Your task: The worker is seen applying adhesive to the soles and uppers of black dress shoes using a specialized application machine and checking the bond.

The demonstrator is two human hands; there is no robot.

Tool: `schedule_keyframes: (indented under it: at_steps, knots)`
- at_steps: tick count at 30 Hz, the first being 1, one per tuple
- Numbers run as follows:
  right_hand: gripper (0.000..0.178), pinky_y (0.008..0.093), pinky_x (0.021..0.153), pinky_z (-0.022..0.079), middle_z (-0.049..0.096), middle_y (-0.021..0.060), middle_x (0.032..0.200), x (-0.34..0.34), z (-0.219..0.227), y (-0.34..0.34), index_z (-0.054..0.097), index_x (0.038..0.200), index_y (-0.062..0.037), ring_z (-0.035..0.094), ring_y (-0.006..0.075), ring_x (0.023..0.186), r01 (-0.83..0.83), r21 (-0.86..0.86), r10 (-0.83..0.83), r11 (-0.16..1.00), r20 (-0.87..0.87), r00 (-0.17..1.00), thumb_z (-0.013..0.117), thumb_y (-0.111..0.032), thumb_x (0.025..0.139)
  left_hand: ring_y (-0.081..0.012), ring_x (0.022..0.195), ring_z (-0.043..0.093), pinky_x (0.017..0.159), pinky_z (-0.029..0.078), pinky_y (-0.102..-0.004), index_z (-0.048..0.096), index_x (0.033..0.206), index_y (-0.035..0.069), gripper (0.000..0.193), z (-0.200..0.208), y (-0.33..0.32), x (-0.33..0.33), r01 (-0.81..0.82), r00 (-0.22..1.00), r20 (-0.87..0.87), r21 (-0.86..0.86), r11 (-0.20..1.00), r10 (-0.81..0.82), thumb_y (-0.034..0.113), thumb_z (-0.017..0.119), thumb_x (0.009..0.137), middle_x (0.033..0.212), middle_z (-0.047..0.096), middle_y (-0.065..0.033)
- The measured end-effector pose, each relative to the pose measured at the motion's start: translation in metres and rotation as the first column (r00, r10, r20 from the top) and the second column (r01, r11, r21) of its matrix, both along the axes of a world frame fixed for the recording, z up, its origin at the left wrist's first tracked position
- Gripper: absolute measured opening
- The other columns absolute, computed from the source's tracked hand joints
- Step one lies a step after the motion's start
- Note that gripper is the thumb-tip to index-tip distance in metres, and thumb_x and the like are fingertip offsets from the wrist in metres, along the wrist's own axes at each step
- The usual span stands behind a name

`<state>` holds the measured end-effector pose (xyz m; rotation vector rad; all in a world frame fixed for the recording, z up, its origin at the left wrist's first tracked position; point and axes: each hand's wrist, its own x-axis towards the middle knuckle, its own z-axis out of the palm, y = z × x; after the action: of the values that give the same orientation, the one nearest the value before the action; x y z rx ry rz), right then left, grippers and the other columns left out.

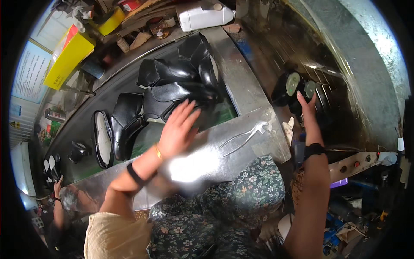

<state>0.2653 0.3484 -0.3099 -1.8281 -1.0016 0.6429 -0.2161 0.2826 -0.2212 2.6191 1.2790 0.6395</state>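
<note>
My left hand (176,131) is stretched out with its fingers apart. It hovers close to the black leather shoes (170,97) heaped on the dark bed of the bench, and nothing is in it. At the right, my right hand (308,111) reaches to a pair of black shoes with pale green ovals in their tops. Its thumb and a finger straddle the nearer black shoe (309,89); the other fingers are hidden. Beside that stands the other shoe (291,83). A pair of metal pincers (243,138) lies on the bench's steel ledge (258,149).
A dark ribbed metal rack (302,52) lies under a curved metal housing (366,30). A white jug (205,17) and yellow boxes (71,56) stand along the back. A control panel (353,166) is low at the right. Another person's hand (58,185) touches shoes at far left.
</note>
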Motion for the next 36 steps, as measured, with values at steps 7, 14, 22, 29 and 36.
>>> schedule_keyframes:
  at_steps: [7, 14, 22, 29, 36]
  knots:
    - [0.039, 0.0277, 0.095, 0.045, 0.062, 0.0094, 0.121, -0.034, 0.053, -0.139, 0.057, 0.126, 0.0015, 0.058, 0.0171, 0.11, -0.197, 0.002, 0.191, 0.98, -0.262, 0.946, 0.06, -0.019, 0.093, -0.0311, 0.096, 0.058, 0.084, 0.048, -0.0429, 0.053, 0.126, 0.011, 0.06, -0.017, 0.102, 0.05, 0.052, 0.876, -0.478, -0.046, 0.998, -0.068, 0.015, 0.073, 0.07, 0.115, 0.051, -0.0173]
    - [0.036, 0.0322, 0.09, 0.051, 0.065, 0.0132, 0.114, -0.116, 0.079, -0.408, 0.056, 0.122, 0.0034, 0.063, 0.0236, 0.103, 0.286, -0.056, -0.272, 0.957, -0.519, 0.81, 0.058, -0.018, 0.093, -0.0299, 0.099, 0.059, 0.083, 0.049, -0.0419, 0.062, 0.113, 0.009, 0.054, 0.042, 0.065, 0.004, 0.207, 0.782, -0.584, -0.085, 0.975, -0.217, 0.025, 0.079, 0.064, 0.103, 0.064, -0.011]
    - [0.032, 0.0255, 0.08, 0.052, 0.068, 0.0097, 0.107, -0.158, 0.126, -0.441, 0.057, 0.123, 0.0019, 0.064, 0.0148, 0.092, 0.35, -0.13, -0.367, 0.928, -0.494, 0.788, 0.059, -0.016, 0.096, -0.0347, 0.09, 0.06, 0.08, 0.049, -0.0401, 0.062, 0.11, 0.005, 0.055, 0.204, -0.076, -0.091, -0.142, 0.979, 0.175, 0.207, 0.968, 0.106, 0.012, 0.084, 0.059, 0.094, 0.063, -0.0135]
    - [0.052, 0.0309, 0.089, 0.05, 0.06, 0.0096, 0.125, -0.196, 0.204, -0.336, 0.05, 0.133, 0.0004, 0.062, 0.0184, 0.102, -0.179, 0.503, 0.502, 0.846, -0.634, 0.588, 0.053, -0.039, 0.099, -0.0202, 0.098, 0.067, 0.106, 0.041, -0.0447, 0.066, 0.087, 0.019, 0.015, 0.229, -0.227, -0.034, 0.612, 0.652, -0.124, 0.669, 0.422, -0.748, 0.015, 0.072, 0.073, 0.1, 0.069, 0.0044]
    - [0.035, 0.0358, 0.091, 0.05, 0.067, 0.015, 0.115, -0.23, 0.228, -0.384, 0.06, 0.123, -0.0013, 0.065, 0.0251, 0.105, -0.07, 0.332, 0.014, 0.941, 0.169, 0.986, 0.062, -0.021, 0.093, -0.0349, 0.139, 0.033, 0.114, 0.026, -0.0398, 0.033, 0.145, 0.003, 0.093, 0.147, -0.221, 0.073, 0.654, 0.68, 0.66, -0.35, 0.671, -0.318, 0.025, 0.083, 0.07, 0.152, 0.03, -0.0238]
